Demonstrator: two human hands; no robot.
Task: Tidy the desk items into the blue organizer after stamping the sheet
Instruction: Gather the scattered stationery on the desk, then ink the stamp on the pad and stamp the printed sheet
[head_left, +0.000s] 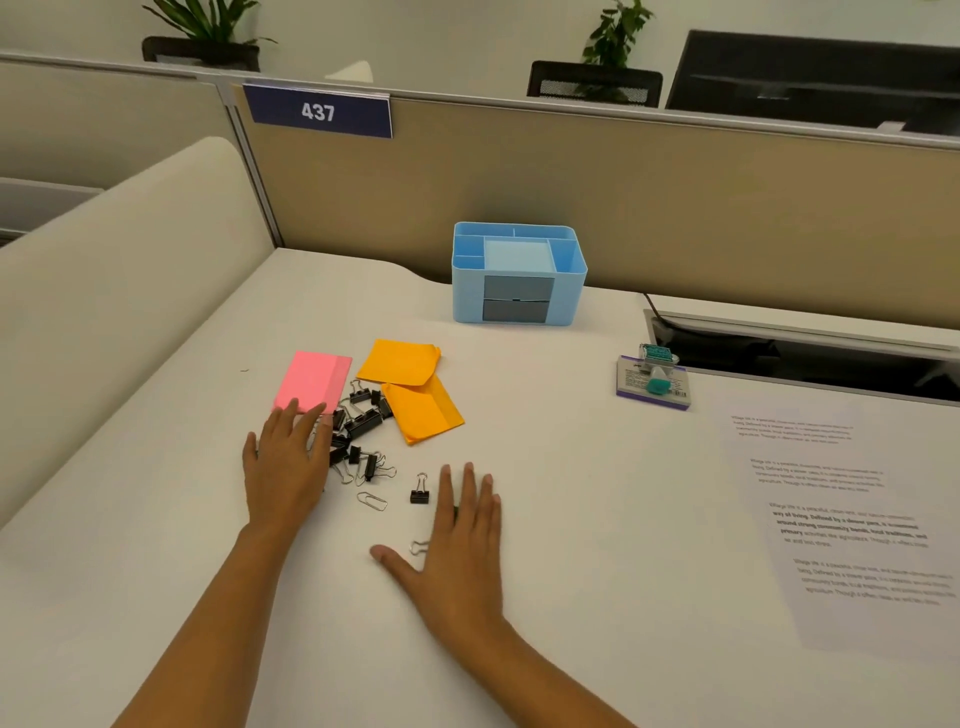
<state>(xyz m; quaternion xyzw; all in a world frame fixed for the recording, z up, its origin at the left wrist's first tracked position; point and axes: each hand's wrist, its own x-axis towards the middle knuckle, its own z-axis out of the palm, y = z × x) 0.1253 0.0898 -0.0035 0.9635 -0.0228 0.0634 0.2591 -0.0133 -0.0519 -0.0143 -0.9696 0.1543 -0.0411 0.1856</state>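
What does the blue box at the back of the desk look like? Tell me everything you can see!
The blue organizer is a light blue, plastic-looking box with rounded corners. Its open top is split into narrow slots around one big square compartment, and nothing sticks out of them. Two grey drawers, one above the other, look shut in its front. It stands upright on the white desk, just in front of the tan partition. Only the desk touches it.
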